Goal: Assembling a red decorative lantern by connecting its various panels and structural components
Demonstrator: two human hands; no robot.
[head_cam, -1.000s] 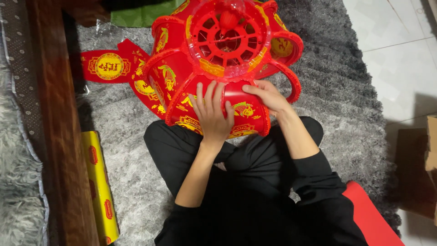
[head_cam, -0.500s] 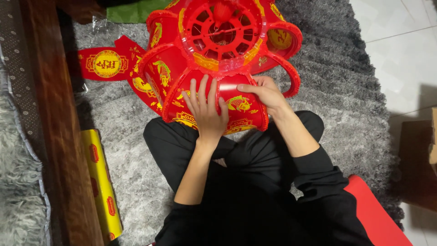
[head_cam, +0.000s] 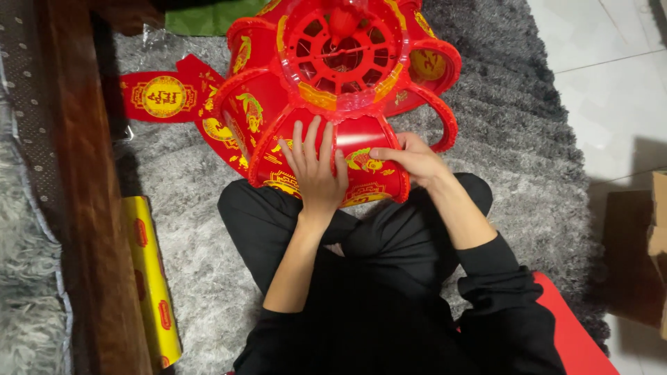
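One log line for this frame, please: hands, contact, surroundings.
left hand: flat on lantern panel | right hand: pinching panel edge | lantern: on rug, against legs | yellow roll: left, untouched

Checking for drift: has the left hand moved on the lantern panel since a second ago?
No. The left hand still lies flat, fingers spread, on the same near panel of the red lantern.

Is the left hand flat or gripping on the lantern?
Flat: left hand lies palm-down, fingers spread, on a red lantern panel.
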